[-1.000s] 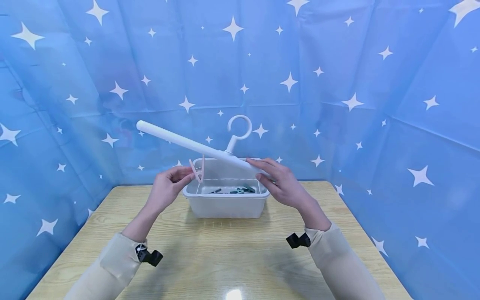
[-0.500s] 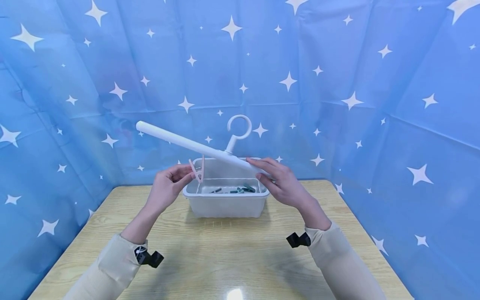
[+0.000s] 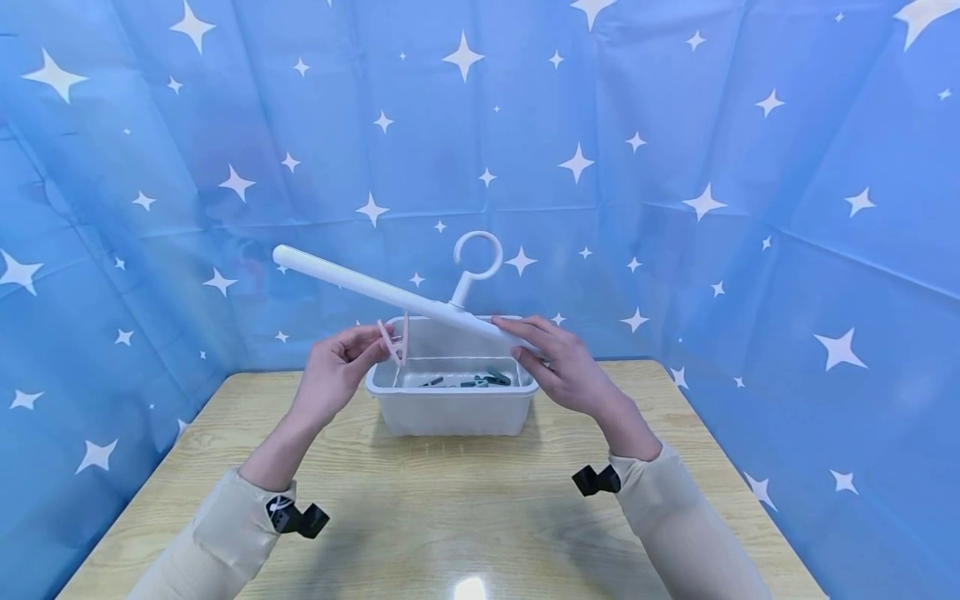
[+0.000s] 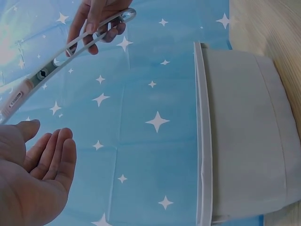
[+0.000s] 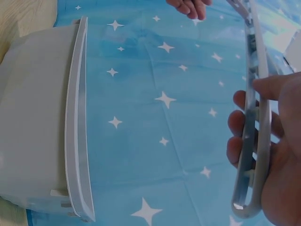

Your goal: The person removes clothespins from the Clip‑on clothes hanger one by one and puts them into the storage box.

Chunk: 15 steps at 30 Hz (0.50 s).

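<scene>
A white hanger [image 3: 367, 287] with a hook [image 3: 480, 250] is held at a slant above a white basin [image 3: 453, 412], its left end higher. My right hand [image 3: 558, 354] grips its lower right part, with the thumb on one side and fingers on the other; the right wrist view shows the hanger's hollow underside [image 5: 249, 136]. Against the hanger's left half is a pale pink clip [image 3: 401, 342]. My left hand [image 3: 337, 367] reaches right beside that clip, overlapping it from the head. In the left wrist view, the left hand's fingers [image 4: 68, 150] are relaxed, spread from the thumb, with nothing between.
Several dark green clips [image 3: 491, 380] lie inside the basin on the wooden table [image 3: 465, 517]. A blue cloth with white stars [image 3: 225, 100] hangs around the back and sides. Black wrist cameras [image 3: 296, 517] sit on both sleeves.
My left fingertips have shifted slightly right at the clip, and the hanger's left end has dipped a little. The right hand keeps its place.
</scene>
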### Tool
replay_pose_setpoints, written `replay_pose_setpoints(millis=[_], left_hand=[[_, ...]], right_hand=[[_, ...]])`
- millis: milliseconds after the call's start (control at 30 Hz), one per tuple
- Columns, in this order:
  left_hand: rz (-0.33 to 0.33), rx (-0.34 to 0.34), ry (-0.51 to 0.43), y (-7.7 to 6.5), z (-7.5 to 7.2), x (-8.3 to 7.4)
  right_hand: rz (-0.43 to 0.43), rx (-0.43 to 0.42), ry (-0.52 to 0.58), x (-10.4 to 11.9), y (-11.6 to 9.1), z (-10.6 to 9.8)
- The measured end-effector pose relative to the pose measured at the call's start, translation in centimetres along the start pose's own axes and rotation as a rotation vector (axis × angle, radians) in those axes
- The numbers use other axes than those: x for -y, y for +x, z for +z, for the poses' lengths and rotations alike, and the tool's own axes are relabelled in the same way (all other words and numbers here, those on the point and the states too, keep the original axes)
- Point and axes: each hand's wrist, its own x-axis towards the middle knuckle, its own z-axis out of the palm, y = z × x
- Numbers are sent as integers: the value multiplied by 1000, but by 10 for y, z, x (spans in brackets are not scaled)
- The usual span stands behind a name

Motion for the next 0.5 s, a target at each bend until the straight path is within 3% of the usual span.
replay_pose_setpoints(millis=[300, 500], left_hand=[[19, 19, -43, -2, 1, -5], [37, 64, -145, -2, 2, -7]], right_hand=[[-5, -1, 12, 1, 1, 0], [-6, 1, -10, 1, 0, 0]])
